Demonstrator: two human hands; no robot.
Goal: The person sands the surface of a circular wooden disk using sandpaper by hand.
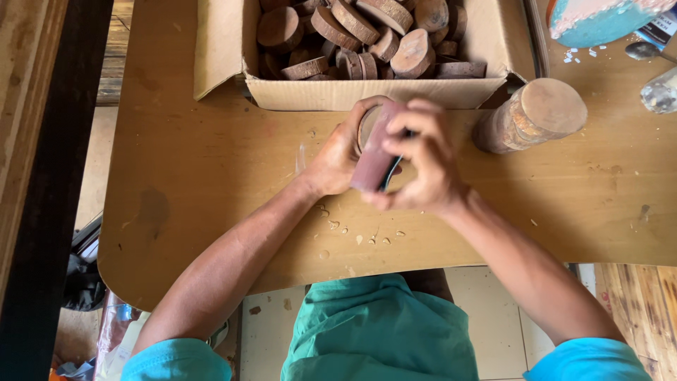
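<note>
- A cardboard box (pixel 367 92) of cut wood slices is sitting at the far edge of the worktop (pixel 197 176), just behind both hands, and a stack of wood discs (pixel 532 116) is leaning to the right, near the right hand (pixel 423 166).
- The left hand (pixel 338 159) is closing its grip on a round wood disc (pixel 368 127), held just above the worktop — the right hand's grip is clamping reddish sandpaper (pixel 374 155) against it.
- The disc is lying mostly hidden by sandpaper and fingers; a teal object at top right is getting cut off.
</note>
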